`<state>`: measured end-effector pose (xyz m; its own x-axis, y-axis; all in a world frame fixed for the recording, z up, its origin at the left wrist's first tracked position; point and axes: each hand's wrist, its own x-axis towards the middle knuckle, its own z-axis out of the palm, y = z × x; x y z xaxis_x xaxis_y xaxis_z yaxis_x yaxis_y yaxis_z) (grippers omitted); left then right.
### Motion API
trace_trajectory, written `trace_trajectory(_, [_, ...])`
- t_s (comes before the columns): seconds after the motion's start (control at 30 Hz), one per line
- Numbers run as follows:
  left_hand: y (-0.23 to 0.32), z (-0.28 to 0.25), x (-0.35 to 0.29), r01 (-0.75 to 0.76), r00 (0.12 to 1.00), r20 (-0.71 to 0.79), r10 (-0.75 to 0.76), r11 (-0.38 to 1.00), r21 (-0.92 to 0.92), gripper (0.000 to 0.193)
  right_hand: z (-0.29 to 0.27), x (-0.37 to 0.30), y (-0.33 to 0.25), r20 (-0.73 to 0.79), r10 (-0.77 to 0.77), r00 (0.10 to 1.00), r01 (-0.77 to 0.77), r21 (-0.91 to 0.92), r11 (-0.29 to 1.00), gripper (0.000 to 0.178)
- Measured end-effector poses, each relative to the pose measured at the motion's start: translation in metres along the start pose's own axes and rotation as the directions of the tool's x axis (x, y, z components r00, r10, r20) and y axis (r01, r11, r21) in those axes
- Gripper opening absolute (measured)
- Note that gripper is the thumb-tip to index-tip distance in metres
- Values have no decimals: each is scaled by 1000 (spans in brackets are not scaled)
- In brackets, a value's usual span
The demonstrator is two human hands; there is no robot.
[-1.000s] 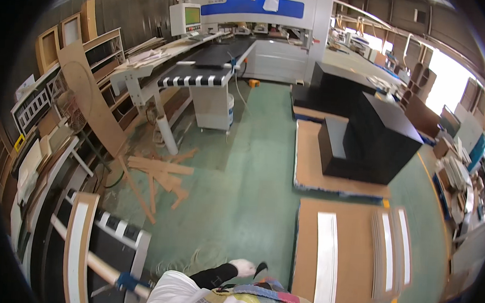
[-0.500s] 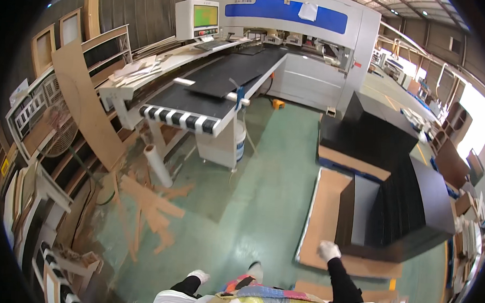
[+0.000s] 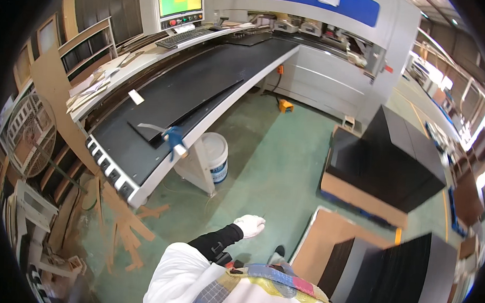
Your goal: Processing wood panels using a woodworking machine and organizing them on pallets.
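Observation:
My left hand (image 3: 250, 226), in a white glove with a black sleeve behind it, hangs in front of me above the green floor. Its fingers are curled in, and nothing shows in them. My right hand is out of sight. Ahead on the left stands a machine table (image 3: 123, 170) with a black bed, the nearest thing before my left hand. A long black panel (image 3: 188, 97) lies on it, its near end at a slant. At the table's edge hangs a blue air gun (image 3: 174, 137). A small white piece (image 3: 136, 97) lies beside the panel.
A white bucket (image 3: 216, 153) stands under the table. Stacks of black panels (image 3: 396, 158) sit on pallets at my right. Brown offcut strips (image 3: 122, 230) litter the floor by a standing fan (image 3: 32, 134). A yellow foot pedal (image 3: 285, 106) lies near the machine (image 3: 327, 74).
I have come closer to the machine table, which looks larger. My left hand has swung up and forward. My right hand, earlier over the pallet beside the black panels, has left view.

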<state>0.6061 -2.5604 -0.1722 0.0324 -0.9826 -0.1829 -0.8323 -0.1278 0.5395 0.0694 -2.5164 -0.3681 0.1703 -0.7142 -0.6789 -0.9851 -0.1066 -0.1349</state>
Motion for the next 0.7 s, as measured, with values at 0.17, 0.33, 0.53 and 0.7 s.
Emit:
trace_trajectory(0.17, [18,-73,144,-41,999,18,42,997,-63,40,-144,199,30,-364,-401,841,322,-260,910,47])
trace_trajectory(0.33, [-21,-158,252,152,899,-381,-216,970,-191,36,-418,383,-154,-445,-633,634,473,-424,772,16])
trace_trajectory(0.53, [-96,-259,413,65,496,-784,-374,916,-396,34,-590,482,-438,-357,-737,574,771,-66,633,34])
trace_trajectory(0.7, [-136,-362,523,182,350,-906,-238,966,-184,37,-716,505,-620,-122,-955,271,962,-2,273,30])
